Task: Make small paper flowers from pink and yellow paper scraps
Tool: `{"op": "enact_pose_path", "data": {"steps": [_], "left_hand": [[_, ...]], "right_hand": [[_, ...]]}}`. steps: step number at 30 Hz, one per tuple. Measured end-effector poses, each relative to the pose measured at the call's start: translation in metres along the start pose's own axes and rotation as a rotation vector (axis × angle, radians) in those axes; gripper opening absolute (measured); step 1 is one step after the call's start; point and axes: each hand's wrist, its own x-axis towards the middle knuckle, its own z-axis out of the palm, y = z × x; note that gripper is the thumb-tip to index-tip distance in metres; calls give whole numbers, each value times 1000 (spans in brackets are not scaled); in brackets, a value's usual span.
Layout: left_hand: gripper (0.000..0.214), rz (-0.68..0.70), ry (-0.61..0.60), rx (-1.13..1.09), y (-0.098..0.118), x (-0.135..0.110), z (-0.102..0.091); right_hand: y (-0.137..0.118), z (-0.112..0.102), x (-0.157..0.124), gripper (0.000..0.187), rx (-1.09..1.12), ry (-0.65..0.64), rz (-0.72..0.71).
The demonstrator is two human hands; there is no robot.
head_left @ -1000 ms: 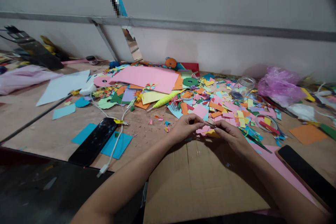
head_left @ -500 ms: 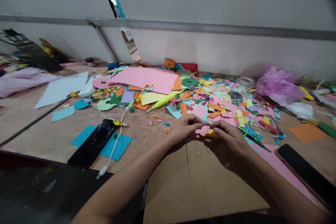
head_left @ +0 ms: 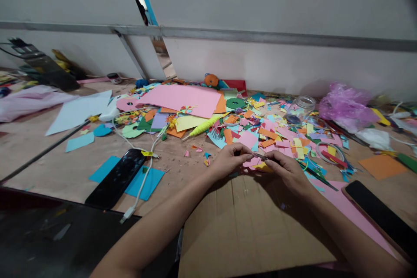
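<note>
My right hand (head_left: 286, 173) is closed in a pinch around a slim, dark, pointed tool (head_left: 259, 156), whose exact kind is too small to tell. At the tool's tip, my left hand (head_left: 230, 160) has its thumb and forefinger pressed together; whatever lies between them is hidden. Both hands hover over the far edge of a brown cardboard sheet (head_left: 257, 226). Just beyond them spreads a heap of small coloured paper pieces (head_left: 283, 134). Dark-handled scissors or a similar long tool (head_left: 317, 176) lies right of my right hand.
A black phone (head_left: 115, 178) with a white cable (head_left: 145, 182) lies left, and another phone (head_left: 378, 213) lies right. Toward the wall are a clear jar (head_left: 301, 108), a pink plastic bag (head_left: 345, 106), large pink paper (head_left: 182, 97) and a yellow-green pen (head_left: 204, 126). A dark bottle (head_left: 48, 69) leans far left.
The whole view has shifted very slightly. Both hands keep nearly the same pose, with the slim tool still between them.
</note>
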Motion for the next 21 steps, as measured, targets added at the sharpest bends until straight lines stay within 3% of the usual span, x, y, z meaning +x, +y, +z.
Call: {"op": "enact_pose_path", "data": {"steps": [13, 21], "left_hand": [[28, -97, -60, -68, -10, -1, -2], [31, -133, -74, -118, -5, -3, -2]], "right_hand": [[2, -2, -2, 26, -154, -23, -54], [2, -2, -1, 28, -188, -17, -76]]}}
